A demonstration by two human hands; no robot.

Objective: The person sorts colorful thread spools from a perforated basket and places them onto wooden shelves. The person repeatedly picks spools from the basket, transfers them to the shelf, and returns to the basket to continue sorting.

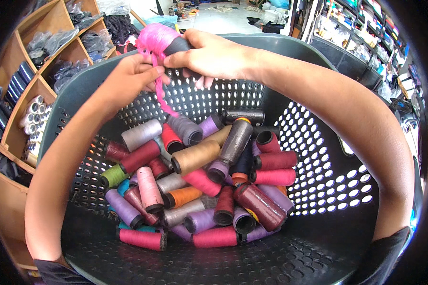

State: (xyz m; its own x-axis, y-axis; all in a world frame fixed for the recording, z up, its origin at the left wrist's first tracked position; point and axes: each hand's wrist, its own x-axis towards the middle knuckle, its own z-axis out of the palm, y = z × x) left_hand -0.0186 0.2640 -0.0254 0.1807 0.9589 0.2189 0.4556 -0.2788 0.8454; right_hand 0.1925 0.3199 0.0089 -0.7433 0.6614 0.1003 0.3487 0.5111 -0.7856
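Note:
Above the far rim of a dark perforated plastic basket (314, 85), my right hand (214, 54) is closed around the dark end of a spool of bright pink thread (158, 39). My left hand (137, 73) is just below and left of it, its fingers closed on loose pink thread (160, 95). That tangled strand hangs from the spool down into the basket, ending near a grey spool (185, 129). Below lie jumbled thread spools, among them a tan one (195, 159), a light pink one (150, 187), an orange one (181, 196) and a wrapped maroon one (261, 206).
Wooden shelves (40, 80) with plastic-wrapped goods stand at the left. On the right is a rack (366, 42) packed with bags and colourful items. A pale floor (218, 21) stretches beyond the basket, with scattered things along its edges.

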